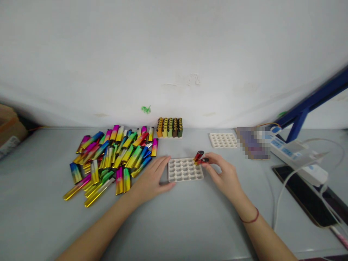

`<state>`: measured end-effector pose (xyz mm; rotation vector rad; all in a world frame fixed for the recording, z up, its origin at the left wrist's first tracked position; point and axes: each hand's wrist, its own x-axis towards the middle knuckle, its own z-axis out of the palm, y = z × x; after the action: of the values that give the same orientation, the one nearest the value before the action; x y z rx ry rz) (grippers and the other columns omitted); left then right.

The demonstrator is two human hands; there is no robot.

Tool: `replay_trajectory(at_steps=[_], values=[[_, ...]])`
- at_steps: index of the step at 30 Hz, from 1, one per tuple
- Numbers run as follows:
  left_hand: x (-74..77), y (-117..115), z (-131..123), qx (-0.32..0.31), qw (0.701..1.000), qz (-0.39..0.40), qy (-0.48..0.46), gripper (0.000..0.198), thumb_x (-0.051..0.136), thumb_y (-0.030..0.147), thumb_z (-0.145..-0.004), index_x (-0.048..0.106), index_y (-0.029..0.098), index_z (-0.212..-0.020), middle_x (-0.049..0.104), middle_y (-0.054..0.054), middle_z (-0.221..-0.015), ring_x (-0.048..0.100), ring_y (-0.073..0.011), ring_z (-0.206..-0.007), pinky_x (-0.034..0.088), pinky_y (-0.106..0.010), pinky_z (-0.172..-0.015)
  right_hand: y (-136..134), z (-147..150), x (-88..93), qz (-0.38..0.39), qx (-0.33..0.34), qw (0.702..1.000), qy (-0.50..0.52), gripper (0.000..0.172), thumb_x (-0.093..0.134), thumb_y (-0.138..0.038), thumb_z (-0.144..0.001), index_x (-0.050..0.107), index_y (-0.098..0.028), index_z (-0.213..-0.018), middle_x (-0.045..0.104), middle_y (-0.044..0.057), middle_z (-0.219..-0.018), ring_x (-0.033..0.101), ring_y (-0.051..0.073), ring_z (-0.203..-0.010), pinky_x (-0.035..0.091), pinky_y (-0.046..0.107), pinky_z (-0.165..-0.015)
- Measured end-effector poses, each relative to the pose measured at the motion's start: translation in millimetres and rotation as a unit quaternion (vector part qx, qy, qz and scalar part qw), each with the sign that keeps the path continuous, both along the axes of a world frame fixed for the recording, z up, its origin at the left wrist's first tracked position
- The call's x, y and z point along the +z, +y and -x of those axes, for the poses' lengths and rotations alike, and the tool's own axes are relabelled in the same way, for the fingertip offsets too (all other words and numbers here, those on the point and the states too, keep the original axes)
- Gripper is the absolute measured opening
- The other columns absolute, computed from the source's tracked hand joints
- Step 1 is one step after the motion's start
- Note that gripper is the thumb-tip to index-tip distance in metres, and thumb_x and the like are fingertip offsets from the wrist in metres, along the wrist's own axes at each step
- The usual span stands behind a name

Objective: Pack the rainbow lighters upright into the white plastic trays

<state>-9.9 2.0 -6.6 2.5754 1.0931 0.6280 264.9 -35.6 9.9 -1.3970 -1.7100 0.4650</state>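
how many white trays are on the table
3: one white tray between the left hand and right hand, another tray at back right, and a third tray mostly hidden beneath the upright lighters.

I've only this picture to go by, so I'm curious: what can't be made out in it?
Head view:
Lighter pile: lower lighters hidden beneath upper ones.
Cardboard box: cut off by the left edge; its label too small to read.
Item beside the power strip: masked by pixelation.
Right hand: some fingers hidden by the hand itself.

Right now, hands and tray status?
Left hand at tray, left end. Right hand holding red lighter, right end. Lighter pile beside left hand.
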Motion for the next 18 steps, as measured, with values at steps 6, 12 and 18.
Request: replay_trajectory(at_steps=[6,12,18], values=[[0.1,0,0,0.001,1.0,0.002,0.004,0.072,0.064,0.041,-0.084,0.036,0.015,-0.145,0.056,-0.019,-0.136,0.052,-0.0318,-0.128,0.044,-0.05,-0.109,2,6,1.4,0.004,-0.034,0.999,-0.016,0.018,0.06,-0.04,-0.091,0.064,-0.023,-0.094,0.074,0.007,-0.089,0.07,0.023,-0.08,0.057,0.035,-0.075],[-1.2,0,0,0.001,1.0,0.006,-0.002,0.073,0.064,0.041,-0.083,0.037,0.016,-0.145,0.056,-0.018,-0.136,0.053,-0.0319,-0.127,0.044,-0.05,-0.109,5,6,0.0,0.021,-0.03,0.999,-0.028,0.019,0.057,-0.041,-0.092,0.063,-0.022,-0.09,0.072,0.007,-0.086,0.068,0.022,-0.079,0.055,0.036,-0.076],[0.1,0,0,-0.003,1.0,0.006,-0.005,0.071,0.063,0.043,-0.084,0.037,0.015,-0.145,0.056,-0.019,-0.136,0.053,-0.0324,-0.127,0.045,-0.051,-0.108,8,-8,-15.7,0.042,0.073,0.991,-0.108,0.085,0.081,-0.056,-0.066,0.047,-0.017,-0.134,0.059,0.02,-0.132,0.054,0.038,-0.124,0.039,0.058,-0.106]])
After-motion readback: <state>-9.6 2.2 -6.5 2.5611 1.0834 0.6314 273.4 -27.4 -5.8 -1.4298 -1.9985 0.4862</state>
